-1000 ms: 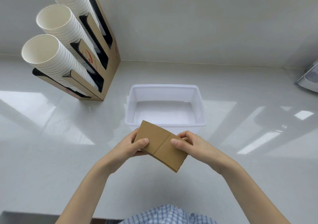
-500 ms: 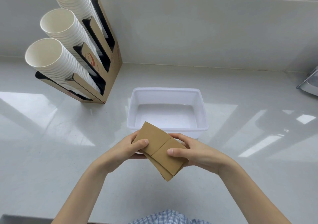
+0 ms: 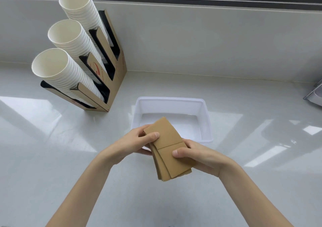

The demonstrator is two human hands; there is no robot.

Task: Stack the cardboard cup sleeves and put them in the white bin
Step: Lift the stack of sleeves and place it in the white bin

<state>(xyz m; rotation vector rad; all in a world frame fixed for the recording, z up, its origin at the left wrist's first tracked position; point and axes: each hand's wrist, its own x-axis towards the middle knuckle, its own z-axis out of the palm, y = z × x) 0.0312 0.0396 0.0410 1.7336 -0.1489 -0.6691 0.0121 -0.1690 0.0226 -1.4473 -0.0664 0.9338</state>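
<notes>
A stack of flat brown cardboard cup sleeves [image 3: 169,148] is held in the air between both hands, its far end over the near rim of the white bin [image 3: 206,115]. My left hand [image 3: 134,144] pinches the stack's upper left part, thumb on top. My right hand [image 3: 196,157] grips its lower right part, thumb on top, fingers underneath. The lower edges of the sleeves are slightly fanned. The bin stands on the counter just beyond my hands, and the part of its inside that shows is bare.
A cardboard cup dispenser [image 3: 111,66] with three slanted rows of white paper cups [image 3: 57,70] stands at the back left. The glossy white counter [image 3: 52,148] meets a low wall under a window. A metal object [image 3: 315,94] sits at the right edge.
The stack has turned more lengthwise and moved forward toward the bin. My right hand slid lower along it. The view has tilted up.
</notes>
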